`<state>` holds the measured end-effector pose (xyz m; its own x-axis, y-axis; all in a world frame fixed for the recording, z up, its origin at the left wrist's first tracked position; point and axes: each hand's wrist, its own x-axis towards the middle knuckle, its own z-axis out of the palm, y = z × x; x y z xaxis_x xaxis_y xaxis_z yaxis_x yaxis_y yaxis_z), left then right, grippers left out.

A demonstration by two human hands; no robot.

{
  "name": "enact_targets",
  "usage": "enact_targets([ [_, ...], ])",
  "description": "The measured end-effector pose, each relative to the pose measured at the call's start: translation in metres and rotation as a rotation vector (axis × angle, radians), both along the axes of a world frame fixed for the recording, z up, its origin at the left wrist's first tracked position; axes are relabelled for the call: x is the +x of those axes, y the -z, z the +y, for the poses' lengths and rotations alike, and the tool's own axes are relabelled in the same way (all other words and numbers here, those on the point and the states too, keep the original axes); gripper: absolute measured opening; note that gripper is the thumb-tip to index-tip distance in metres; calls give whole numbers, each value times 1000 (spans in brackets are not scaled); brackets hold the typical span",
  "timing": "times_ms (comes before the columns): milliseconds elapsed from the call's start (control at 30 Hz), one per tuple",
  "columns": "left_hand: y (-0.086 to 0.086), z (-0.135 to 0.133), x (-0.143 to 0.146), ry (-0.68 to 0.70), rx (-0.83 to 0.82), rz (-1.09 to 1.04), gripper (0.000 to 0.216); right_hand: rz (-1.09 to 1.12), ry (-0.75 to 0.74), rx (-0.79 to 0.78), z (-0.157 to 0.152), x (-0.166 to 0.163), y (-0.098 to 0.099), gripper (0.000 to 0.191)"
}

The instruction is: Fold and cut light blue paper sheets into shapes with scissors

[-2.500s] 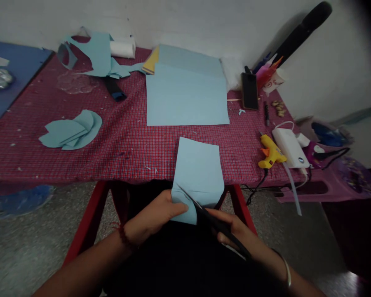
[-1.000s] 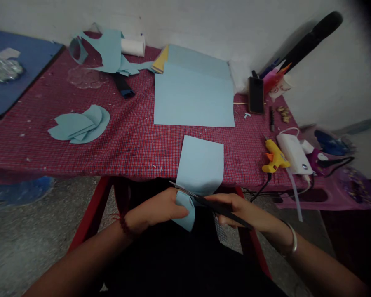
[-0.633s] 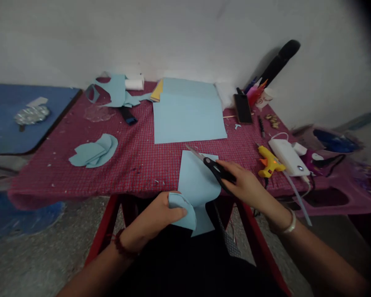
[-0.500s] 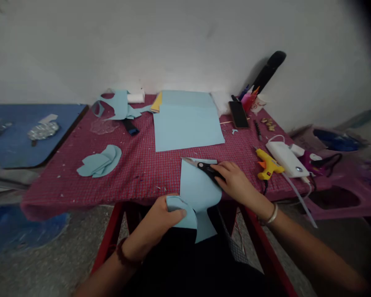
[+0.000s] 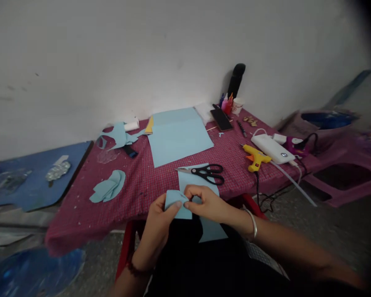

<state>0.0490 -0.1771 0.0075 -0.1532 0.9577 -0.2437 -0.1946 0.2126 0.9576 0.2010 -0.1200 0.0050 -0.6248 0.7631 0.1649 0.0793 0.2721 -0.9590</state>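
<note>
Both hands meet at the table's near edge on a small cut piece of light blue paper [image 5: 178,205]. My left hand [image 5: 159,216] grips its left side with closed fingers. My right hand [image 5: 205,203] pinches its right side. Behind them the leftover blue sheet [image 5: 188,180] lies partly on the red checked tablecloth [image 5: 148,181] and hangs over the edge toward my lap. The black-handled scissors [image 5: 207,173] lie on that sheet, blades pointing left, with no hand on them.
A large blue sheet [image 5: 177,138] lies mid-table, a stack of cut blue shapes [image 5: 109,189] at left, blue scraps [image 5: 117,136] at back left. A yellow glue gun [image 5: 255,156], white power bank [image 5: 270,148], phone [image 5: 221,119] and bottles [image 5: 227,104] sit at right. A pink stool [image 5: 343,181] stands beside.
My right hand laid the scissors down on the sheet and came back to the cut piece in my left hand. The view tilted up, showing more wall.
</note>
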Motion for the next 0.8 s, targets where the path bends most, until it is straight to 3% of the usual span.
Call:
enact_targets([
  [67,-3,9,2,-66,67,-108,22,49,92,-2,5,-3,-1,15],
  [167,-13,21,6,-129,172,-143,21,12,85,110,21,9,0,13],
  [233,-18,24,7,-175,212,-167,20,-187,93,317,36,27,4,12],
  [300,-20,23,8,-210,223,-200,20,-566,182,557,49,47,12,29],
  [500,-16,10,7,-231,153,-270,23,-757,121,600,65,75,29,44],
  [800,-18,-12,6,-229,81,-357,24,-905,102,612,87,78,16,42],
])
